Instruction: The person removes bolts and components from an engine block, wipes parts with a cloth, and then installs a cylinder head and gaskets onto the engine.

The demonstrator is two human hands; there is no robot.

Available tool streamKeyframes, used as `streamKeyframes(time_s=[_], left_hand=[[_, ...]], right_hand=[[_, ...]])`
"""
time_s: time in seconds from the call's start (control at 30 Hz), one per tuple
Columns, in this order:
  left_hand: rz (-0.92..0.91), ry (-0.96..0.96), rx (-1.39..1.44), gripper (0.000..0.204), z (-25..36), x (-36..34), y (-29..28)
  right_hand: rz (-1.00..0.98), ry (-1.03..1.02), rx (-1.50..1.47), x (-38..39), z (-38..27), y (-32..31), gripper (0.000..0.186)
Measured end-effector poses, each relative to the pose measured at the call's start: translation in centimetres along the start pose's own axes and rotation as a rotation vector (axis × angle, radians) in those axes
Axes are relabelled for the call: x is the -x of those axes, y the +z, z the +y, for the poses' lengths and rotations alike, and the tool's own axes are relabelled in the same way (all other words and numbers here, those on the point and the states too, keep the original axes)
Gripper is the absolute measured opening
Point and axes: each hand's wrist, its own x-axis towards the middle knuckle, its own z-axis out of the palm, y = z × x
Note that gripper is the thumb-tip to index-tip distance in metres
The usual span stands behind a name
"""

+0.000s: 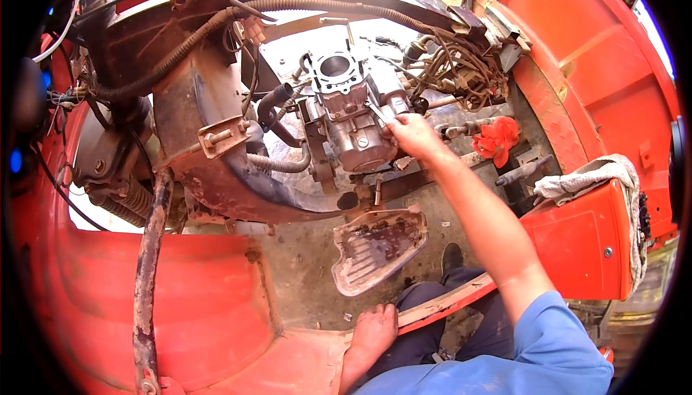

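Observation:
My right hand (409, 132) is closed on a silver wrench (380, 115), held against the front right of a metal engine block (348, 135) with an open cylinder bore on top. My left hand (372, 334) is at the lower middle, its fingers curled on the edge of the red body panel (295, 357). A rusty, dirty metal tray (380, 252) lies on the floor below the engine.
A bent frame (259, 189) and rusty tube (148, 280) are left of the engine. Cable bundles (450, 78) run behind it. At right are a red cloth (495, 143), a red box (569, 243) draped with a pale rag (584, 175), and red bodywork.

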Motion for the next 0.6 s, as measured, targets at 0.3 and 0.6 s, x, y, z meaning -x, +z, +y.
streamKeyframes(time_s=[0.3,0.6], left_hand=[[-0.012,0.005,-0.008,0.016,0.1,0.1,-0.1],[-0.022,0.012,-0.059,0.014,0.2,0.0,0.0]], right_hand=[[-0.183,0.249,0.256,-2.4,-2.6,-4.0,0.033],[0.025,0.247,-0.403,2.1,-0.7,4.8,0.023]])
